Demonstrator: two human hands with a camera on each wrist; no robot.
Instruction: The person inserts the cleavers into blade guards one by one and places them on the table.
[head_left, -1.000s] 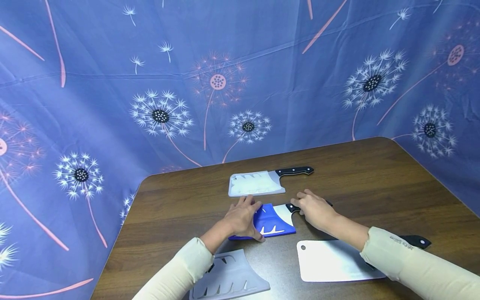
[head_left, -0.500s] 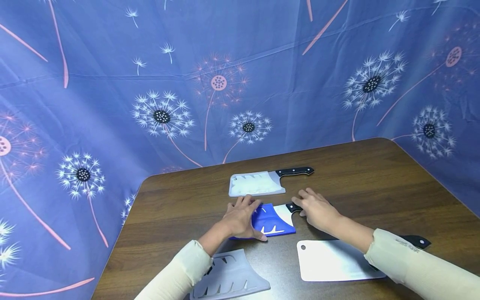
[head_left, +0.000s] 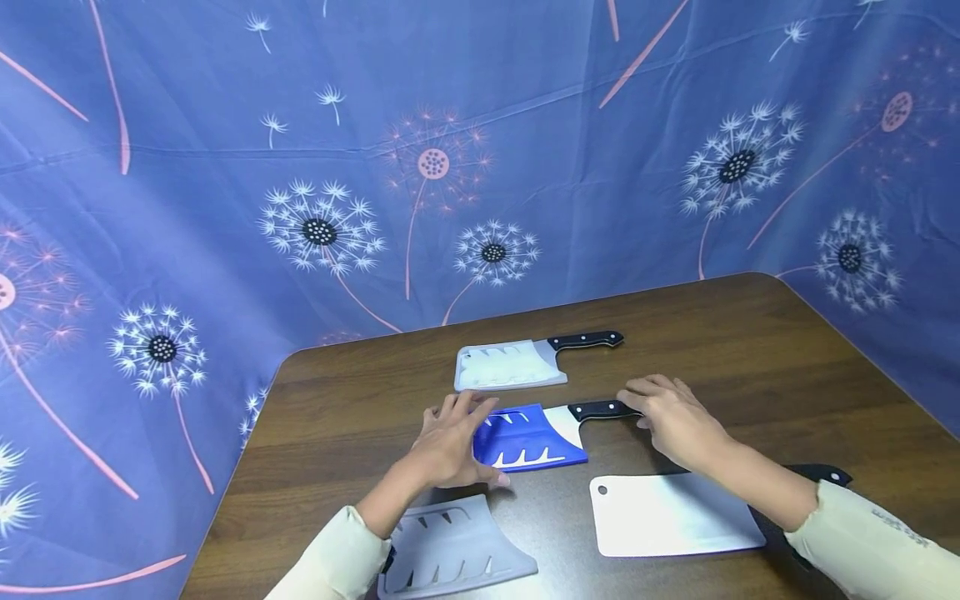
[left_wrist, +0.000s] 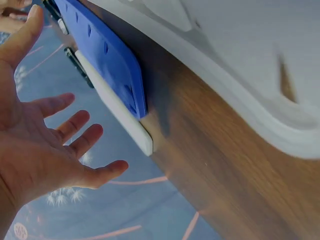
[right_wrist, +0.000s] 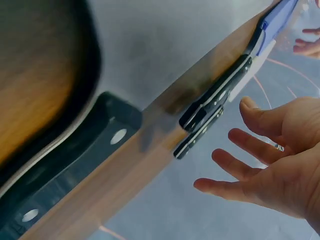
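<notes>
The cleaver [head_left: 555, 429] between my hands lies flat on the table, its blade mostly inside a blue sheath [head_left: 525, 437] (white slits along its near edge). Its black handle [head_left: 600, 409] points right.

place: staged recording set — dandelion-print cloth [head_left: 525, 125] backdrop | wooden table [head_left: 750, 358] | cleavers [head_left: 525, 365] laid out
</notes>
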